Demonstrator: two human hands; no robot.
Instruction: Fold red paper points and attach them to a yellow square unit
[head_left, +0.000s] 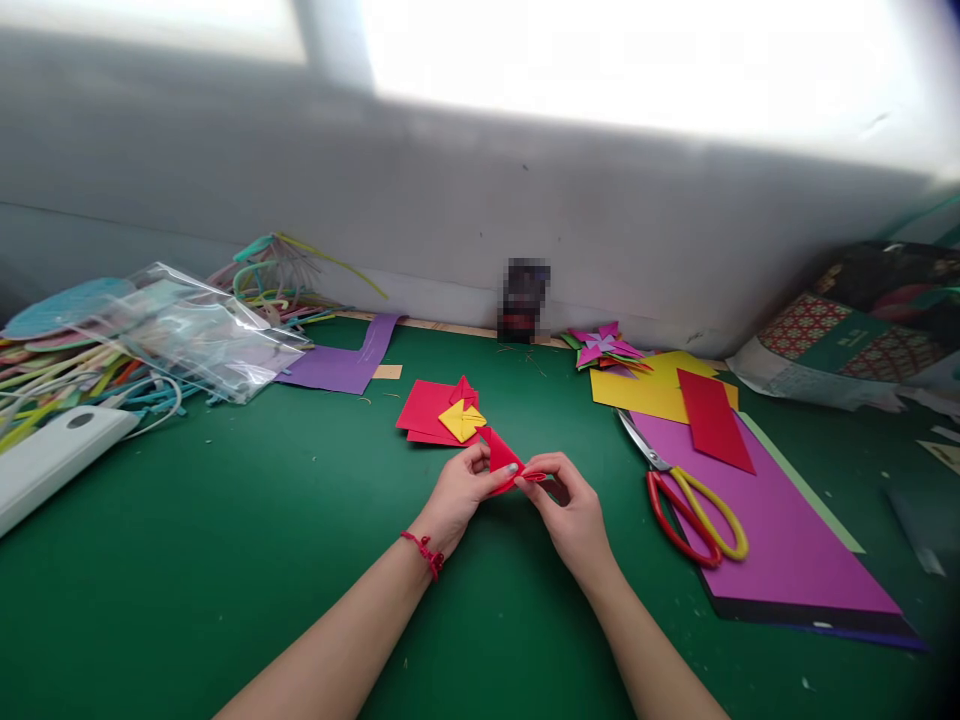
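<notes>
Pinching a small red folded paper piece [501, 457] between them, the left hand [459, 495] and right hand [574, 512] meet just above the green worktop [225, 570], near its middle. The left hand's thumb and fingers are closed on the piece's left side, and a pointed corner rises above them. The right hand's fingertips are closed on its right edge, where a narrow fold curls over. A red cord bracelet [424, 551] circles the left wrist. Just beyond the hands lies a stack of red paper squares [421, 410] with a yellow folded paper square [461, 421] on top. To the right, well apart from the hands, scissors with red and yellow handles [694, 510] rest partly on a large purple paper sheet [780, 540], blades pointing away. A red paper strip [714, 420] lies across that sheet and a yellow paper sheet [637, 392]. A pink and green paper pinwheel [604, 348] sits by the wall. At far left, a clear plastic bag [196, 330] lies over a heap of coloured strips [67, 375]
</notes>
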